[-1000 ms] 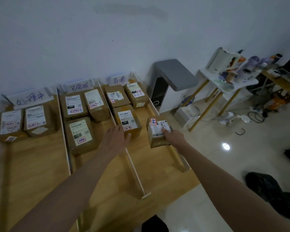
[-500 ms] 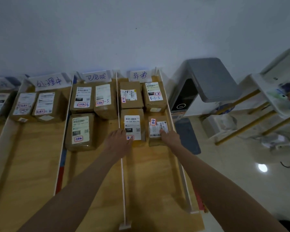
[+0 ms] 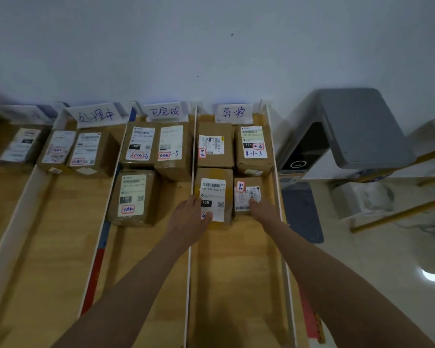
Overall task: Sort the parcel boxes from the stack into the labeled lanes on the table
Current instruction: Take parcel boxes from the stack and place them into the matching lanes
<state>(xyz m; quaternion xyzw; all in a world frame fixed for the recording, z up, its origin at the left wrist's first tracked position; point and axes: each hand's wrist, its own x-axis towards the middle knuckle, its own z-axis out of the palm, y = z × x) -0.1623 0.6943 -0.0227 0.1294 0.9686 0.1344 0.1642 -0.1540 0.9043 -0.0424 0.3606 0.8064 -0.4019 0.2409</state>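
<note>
Here the wooden table (image 3: 48,247) is lying under white dividers that are splitting it into lanes, each headed by a handwritten sign at the wall end. The rightmost lane (image 3: 239,272), under its sign (image 3: 234,113), is holding four parcel boxes in two rows. The middle lane (image 3: 148,247) is holding three, and the lane to its left two.

The step in hand looks like the placing of one parcel. The small box (image 3: 248,197) is sitting flat at the near right of the rightmost lane, just beside the larger box (image 3: 212,194) on its left and close behind the box marked 4-1-3 (image 3: 254,146).

The right hand (image 3: 263,210) is resting on the small box's near edge, fingers lying over its label; whether they are pinching it or only pressing is not clear. The left hand (image 3: 190,218) is lying flat and relaxed against the near left corner of the larger box, across the divider (image 3: 190,272).

Judging from this, the parcel seems delivered. The next move is likely calling for both hands to let go, draw back, and go for another box from the stack, which is not in view here.
</note>
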